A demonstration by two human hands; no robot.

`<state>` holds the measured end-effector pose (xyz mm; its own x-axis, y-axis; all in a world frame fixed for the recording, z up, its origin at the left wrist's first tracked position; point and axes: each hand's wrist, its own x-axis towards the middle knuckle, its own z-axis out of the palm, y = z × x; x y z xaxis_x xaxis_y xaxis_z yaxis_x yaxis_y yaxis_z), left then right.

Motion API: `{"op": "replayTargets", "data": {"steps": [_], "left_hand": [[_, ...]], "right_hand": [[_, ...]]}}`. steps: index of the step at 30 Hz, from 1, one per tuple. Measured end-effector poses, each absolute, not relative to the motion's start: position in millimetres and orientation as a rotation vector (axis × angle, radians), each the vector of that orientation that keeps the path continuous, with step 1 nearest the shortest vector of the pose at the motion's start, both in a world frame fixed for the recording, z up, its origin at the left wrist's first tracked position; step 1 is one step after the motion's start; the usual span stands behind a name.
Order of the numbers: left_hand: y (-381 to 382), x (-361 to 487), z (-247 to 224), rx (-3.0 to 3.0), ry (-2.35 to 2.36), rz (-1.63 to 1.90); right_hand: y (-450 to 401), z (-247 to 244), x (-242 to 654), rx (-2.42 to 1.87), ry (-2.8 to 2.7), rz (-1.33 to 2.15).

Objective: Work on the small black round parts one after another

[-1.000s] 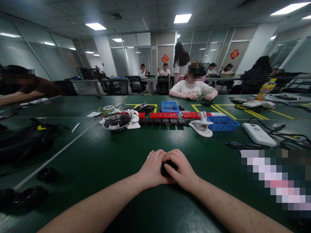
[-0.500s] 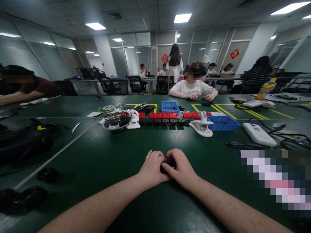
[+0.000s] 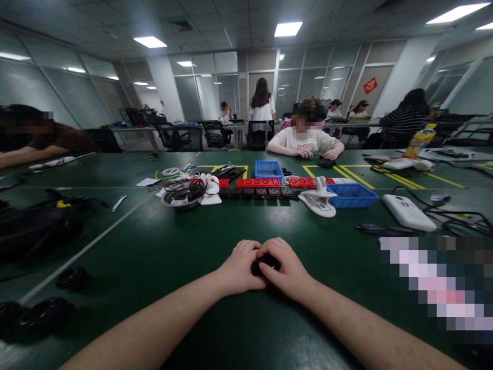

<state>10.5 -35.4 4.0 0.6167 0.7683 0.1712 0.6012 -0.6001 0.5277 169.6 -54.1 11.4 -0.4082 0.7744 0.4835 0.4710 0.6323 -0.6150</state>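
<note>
Between my hands, low over the green table (image 3: 185, 272), is a small round black part (image 3: 265, 265). My left hand (image 3: 242, 266) wraps its left side, and my right hand (image 3: 284, 264) closes round its right side with the thumb across the front. The fingertips of both hands meet near the top of the part, which is mostly covered. Several black rounded parts (image 3: 48, 314) lie at the lower left of the table.
Ahead stand a metal bowl (image 3: 183, 198), red and black socket strips (image 3: 258, 183), a white clip stand (image 3: 319, 198) and a blue tray (image 3: 352, 196). A white power bank (image 3: 409, 213) and cables are right. A wrench (image 3: 117, 204) lies left. A person sits opposite.
The black part has turned in my hands, now showing a flatter dark face. My hands have barely shifted. The standing person in the background has moved left.
</note>
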Motion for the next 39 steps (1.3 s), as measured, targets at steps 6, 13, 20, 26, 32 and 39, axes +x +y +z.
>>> {"op": "replayTargets", "data": {"steps": [6,13,20,26,32,39], "left_hand": [[-31.2,8.7,2.9,2.453,1.013,0.507],[-36.2,11.0,3.7,2.429,1.08,0.521],[-40.1,15.3,1.7,2.421,1.152,0.579],[-39.5,15.3,-1.3,2.463,1.188,0.591],[-40.2,15.4,1.5,2.442,1.206,0.582],[-38.6,14.2,4.9,2.394,1.159,0.554]], "right_hand": [[-57.2,16.3,170.8,-0.749,-2.136,0.556],[-59.8,15.9,169.8,-0.802,-2.102,0.51],[-56.3,9.2,169.0,-1.011,-2.082,0.425],[-54.6,7.1,167.6,-1.125,-2.066,0.401],[-54.5,8.4,166.7,-1.215,-2.057,0.374],[-55.9,11.2,166.9,-1.165,-2.085,0.378]]}}
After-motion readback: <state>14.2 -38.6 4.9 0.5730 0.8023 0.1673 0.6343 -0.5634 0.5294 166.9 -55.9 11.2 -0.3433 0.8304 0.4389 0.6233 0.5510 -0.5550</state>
